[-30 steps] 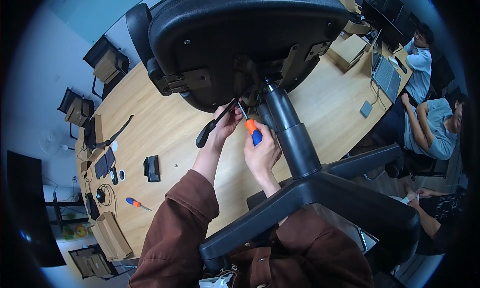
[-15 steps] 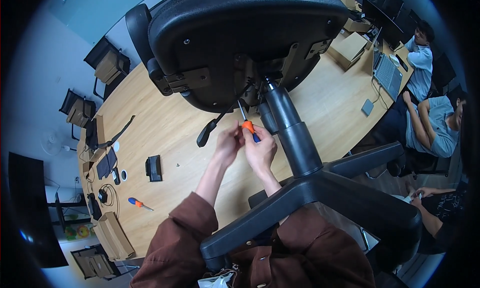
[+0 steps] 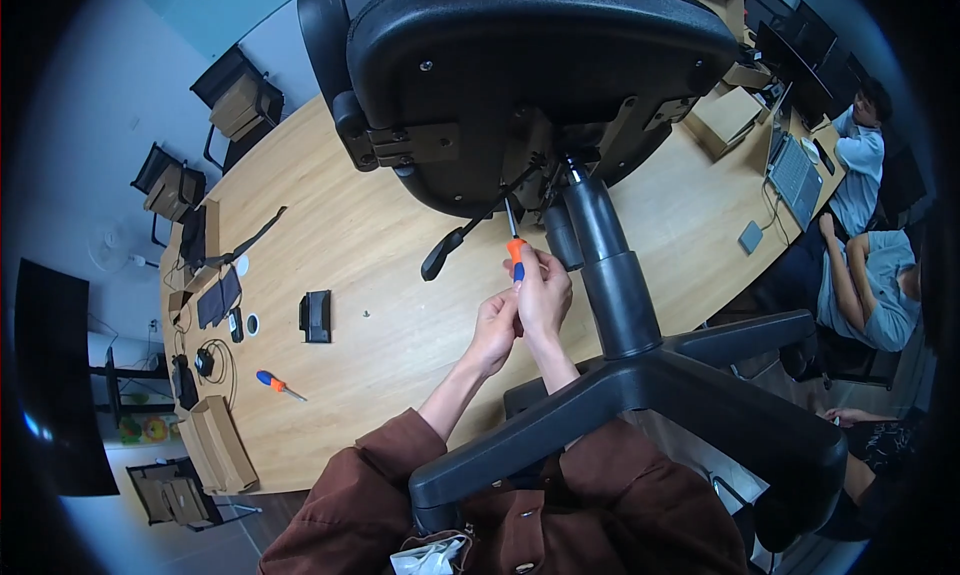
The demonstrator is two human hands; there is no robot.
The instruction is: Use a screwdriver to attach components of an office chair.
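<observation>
- The fingers (image 3: 528,275) of the right hand (image 3: 543,297) are curled tight round the orange and blue handle of a screwdriver (image 3: 514,245).
- The left hand (image 3: 494,327) closes just under it, touching the right; whether it grips the handle end I cannot tell.
- The screwdriver's shaft points up at the mechanism under the seat of the office chair (image 3: 540,85), which lies tipped over on the desk (image 3: 380,275).
- Judged from this, screw work is underway: seat and column are still joined.
- A second screwdriver (image 3: 278,383) lies well apart.

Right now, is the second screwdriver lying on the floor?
No, the second screwdriver lies on the wooden table, left of the hands.
</observation>
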